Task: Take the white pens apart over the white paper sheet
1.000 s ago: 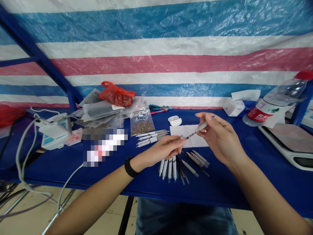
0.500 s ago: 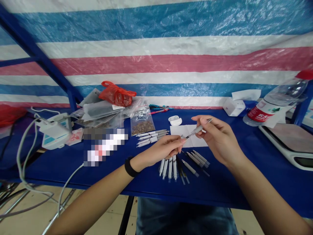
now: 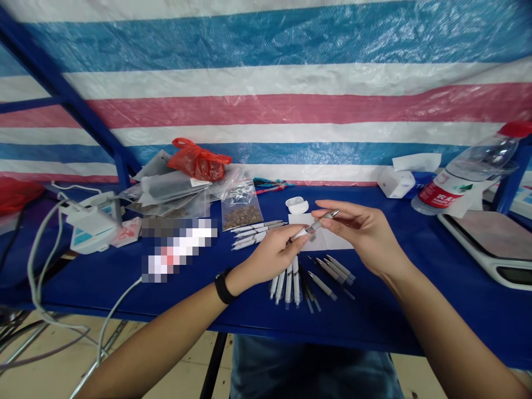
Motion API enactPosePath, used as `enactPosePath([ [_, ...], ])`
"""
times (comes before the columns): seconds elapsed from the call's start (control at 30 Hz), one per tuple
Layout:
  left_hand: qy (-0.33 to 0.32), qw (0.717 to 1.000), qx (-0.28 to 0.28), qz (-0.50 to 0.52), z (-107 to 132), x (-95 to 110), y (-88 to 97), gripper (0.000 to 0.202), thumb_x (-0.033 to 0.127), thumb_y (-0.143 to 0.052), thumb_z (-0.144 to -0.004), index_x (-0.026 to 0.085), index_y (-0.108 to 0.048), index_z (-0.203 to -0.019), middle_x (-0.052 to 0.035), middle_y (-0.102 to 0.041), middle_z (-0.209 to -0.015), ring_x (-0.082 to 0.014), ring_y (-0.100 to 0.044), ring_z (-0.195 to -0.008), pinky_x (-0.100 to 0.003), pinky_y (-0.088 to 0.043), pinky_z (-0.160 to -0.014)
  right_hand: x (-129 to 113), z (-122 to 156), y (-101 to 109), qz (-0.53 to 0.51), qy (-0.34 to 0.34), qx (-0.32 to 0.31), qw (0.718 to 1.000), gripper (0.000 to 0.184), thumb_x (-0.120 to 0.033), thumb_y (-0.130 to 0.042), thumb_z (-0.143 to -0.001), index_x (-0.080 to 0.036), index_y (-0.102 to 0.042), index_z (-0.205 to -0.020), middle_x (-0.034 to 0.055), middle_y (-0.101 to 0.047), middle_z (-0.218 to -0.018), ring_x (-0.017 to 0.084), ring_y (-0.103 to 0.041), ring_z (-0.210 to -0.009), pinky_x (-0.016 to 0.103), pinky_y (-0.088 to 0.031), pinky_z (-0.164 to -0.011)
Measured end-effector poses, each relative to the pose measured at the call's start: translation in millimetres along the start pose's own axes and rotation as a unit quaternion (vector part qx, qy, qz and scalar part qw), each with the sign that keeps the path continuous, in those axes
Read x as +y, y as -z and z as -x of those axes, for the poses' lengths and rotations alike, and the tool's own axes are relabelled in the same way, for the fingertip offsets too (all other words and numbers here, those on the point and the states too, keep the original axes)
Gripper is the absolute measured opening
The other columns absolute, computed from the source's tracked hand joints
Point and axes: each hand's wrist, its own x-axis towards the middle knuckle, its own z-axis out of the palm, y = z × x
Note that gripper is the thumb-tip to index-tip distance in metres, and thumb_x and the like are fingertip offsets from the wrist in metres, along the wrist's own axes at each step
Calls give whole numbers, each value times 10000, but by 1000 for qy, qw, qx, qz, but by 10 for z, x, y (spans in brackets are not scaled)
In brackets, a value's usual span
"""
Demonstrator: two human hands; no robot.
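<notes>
A ballpoint pen (image 3: pixel 316 225) slants up to the right between my hands, above the sheet of white paper (image 3: pixel 332 238). My left hand (image 3: pixel 272 255) is closed around its white rear part. Thumb and fingers of my right hand (image 3: pixel 368 235) pinch the grey front part near the metal tip. Whether the two parts fully meet, I cannot tell. Below my hands lie several white pen barrels (image 3: pixel 288 285), thin refills (image 3: pixel 313 299) and several grey front barrels with pointed tips (image 3: pixel 322 286). More white pens (image 3: pixel 251 235) lie left of the paper.
A small open white case (image 3: pixel 296 205) stands behind the paper. On the right are a bottle (image 3: pixel 444 188), a tissue pack (image 3: pixel 397 183) and a scale (image 3: pixel 494 238). Plastic bags (image 3: pixel 241 213), a red bag (image 3: pixel 197 160) and white cables (image 3: pixel 37 266) occupy the left.
The pen's grey front part has come down and left to the white part. The thin refill that showed between them is now covered. My left hand has shifted slightly up.
</notes>
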Motion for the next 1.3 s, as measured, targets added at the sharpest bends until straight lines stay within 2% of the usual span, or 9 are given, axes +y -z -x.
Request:
enactPosePath([
  [0.1,-41,998,9,-54,-3,-63,-7,349,390,-421,-1050,185,-508,-782,14,-508,-699,-134,-494,-642,-246,-357,-627,4,7,-10,6,9,-12,1000,335,-373,-856,-757,-253,-805,-1067,51,-821,-986,242,-763,-894,445,-634,-857],
  [0.2,-49,996,1,-73,6,-78,-3,331,372,-413,-1057,184,-534,-814,13,-520,-689,-134,-501,-625,-244,-362,-620,10,10,-20,16,24,-6,1000,332,-374,-839,-778,-250,-789,-1081,49,-821,-988,232,-764,-879,426,-637,-841],
  [0.4,-10,998,-14,-61,24,-54,-13,265,389,-422,-1057,191,-580,-1136,51,-498,-662,-109,-456,-511,-227,-307,-530,-12,14,-28,34,48,25,998,347,-358,-821,-800,-249,-745,-1120,39,-822,-940,230,-766,-847,420,-636,-810],
  [0.63,16,999,1,-48,1,-44,6,283,388,-388,-1054,196,-595,-1036,46,-500,-650,-115,-478,-544,-228,-315,-550,-7,-22,-2,3,78,108,991,274,-312,-835,-777,-284,-742,-1034,8,-812,-906,212,-759,-865,395,-613,-829],
  [0.83,49,998,0,-36,-1,-4,21,258,385,-405,-1038,199,-564,-955,71,-429,-596,-105,-426,-500,-232,-292,-542,51,-68,27,-37,41,171,984,181,-347,-817,-778,-289,-733,-927,0,-750,-760,249,-748,-972,400,-610,-791],
  [0.97,58,997,-3,-45,-4,10,28,250,374,-402,-1029,200,-550,-926,78,-401,-580,-104,-409,-483,-236,-278,-539,114,-87,54,-57,20,183,981,173,-357,-801,-789,-284,-716,-921,9,-746,-815,232,-737,-971,398,-599,-812],
  [1.13,67,996,-8,-54,-5,-16,19,260,394,-399,-1032,200,-550,-945,81,-401,-581,-101,-404,-473,-233,-271,-527,120,-97,54,-85,-27,189,978,148,-350,-782,-787,-275,-707,-890,13,-751,-897,173,-710,-812,384,-585,-823],
  [1.23,73,995,0,-62,-9,-39,20,248,390,-402,-1027,203,-528,-923,92,-364,-542,-101,-384,-449,-232,-255,-513,123,-114,64,-77,-56,190,977,78,-311,-733,-796,-261,-698,-844,10,-721,-864,166,-690,-787,377,-574,-815],
  [1.3,72,995,13,-68,-14,-48,31,240,381,-407,-1026,203,-525,-915,94,-355,-528,-101,-375,-441,-234,-238,-504,135,-126,81,-35,-59,171,983,61,-273,-648,-822,-241,-679,-779,4,-668,-778,158,-656,-717,355,-555,-756],
])
